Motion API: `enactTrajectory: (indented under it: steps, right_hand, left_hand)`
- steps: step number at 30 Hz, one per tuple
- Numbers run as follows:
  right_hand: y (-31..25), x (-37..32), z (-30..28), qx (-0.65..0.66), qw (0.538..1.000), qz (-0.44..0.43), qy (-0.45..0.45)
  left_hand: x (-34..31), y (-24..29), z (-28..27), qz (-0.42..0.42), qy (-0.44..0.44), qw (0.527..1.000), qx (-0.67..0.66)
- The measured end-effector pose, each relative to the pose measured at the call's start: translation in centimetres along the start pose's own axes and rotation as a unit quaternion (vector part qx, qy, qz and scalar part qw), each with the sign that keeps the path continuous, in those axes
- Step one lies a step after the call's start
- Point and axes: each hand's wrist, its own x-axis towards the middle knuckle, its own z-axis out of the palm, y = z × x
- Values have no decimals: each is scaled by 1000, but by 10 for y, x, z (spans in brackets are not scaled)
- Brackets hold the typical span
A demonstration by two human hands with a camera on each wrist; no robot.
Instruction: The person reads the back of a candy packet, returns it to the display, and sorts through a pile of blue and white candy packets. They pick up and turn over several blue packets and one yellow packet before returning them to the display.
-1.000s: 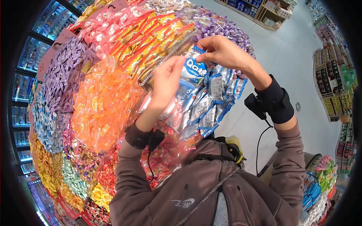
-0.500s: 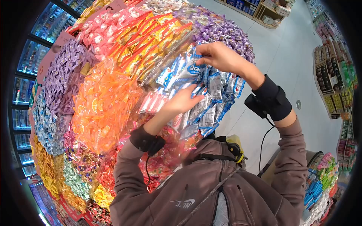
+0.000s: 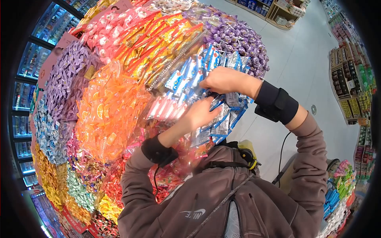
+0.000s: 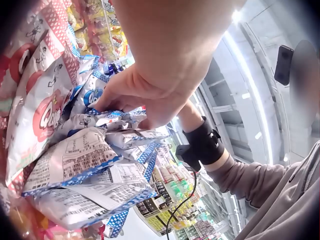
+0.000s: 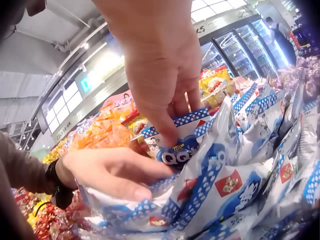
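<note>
My right hand [image 3: 227, 80] is low over a pile of blue-and-white gummy candy bags [image 3: 186, 79]. In the right wrist view its thumb and fingers pinch the top edge of one QQ candy bag [image 5: 182, 156], which stands among the others. Just below and to the left is my left hand [image 3: 199, 113], fingers stretched and thumb apart. Its fingers lie over the bags, with the fingertips partly hidden between them, as the left wrist view of this hand [image 4: 150, 90] also shows. Printed bag backs [image 4: 70, 155] face up beneath it.
Red-and-white bags [image 3: 168, 108] lie left of the blue ones, with orange-wrapped candy [image 3: 109, 115] farther left. Yellow bags [image 3: 158, 43] are behind a clear divider [image 3: 174, 61]. Purple lollipops [image 3: 242, 39] border the pile at the back. Grey floor [image 3: 293, 67] runs along the right.
The bag held up between both hands has gone down into the pile. My left hand let go and moved down and right; my right hand also came lower, onto the bags.
</note>
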Motion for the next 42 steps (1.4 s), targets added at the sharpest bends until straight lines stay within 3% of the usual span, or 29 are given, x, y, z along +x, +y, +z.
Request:
enactTrajectory:
  steps: [5,8,11,14,16,19,21,25,31,37,42]
  right_hand:
    - [-3,8,-4,-21,999,-10,-36]
    - [5,14,13,-91,991,7,-102]
    - [0,21,18,-160,984,-3,-78]
    - [-8,35,30,-199,973,-5,-114]
    - [-5,37,40,-183,971,2,-152]
    - [0,31,35,-131,975,23,-178]
    - [4,30,13,-18,976,69,-205]
    - [19,30,9,-45,987,49,-147]
    - [4,29,9,-67,993,38,-90]
    - [2,31,12,-138,987,27,-78]
    - [10,22,5,-73,994,58,-64]
  left_hand:
    - [-1,-1,1,-1,6,1000,-10]
    - [-3,2,1,-2,9,1000,0]
    - [-5,6,0,-7,9,1000,11]
    - [-5,5,-1,11,11,1000,7]
    - [-4,-2,3,72,64,995,-19]
    - [-7,9,-5,5,5,1000,14]
    - [-5,1,1,18,35,999,22]
    - [-2,-9,8,36,46,998,16]
    - [0,1,-1,-28,-24,998,51]
    - [0,-1,4,-16,18,1000,13]
    - [-6,11,-10,-31,23,999,-2]
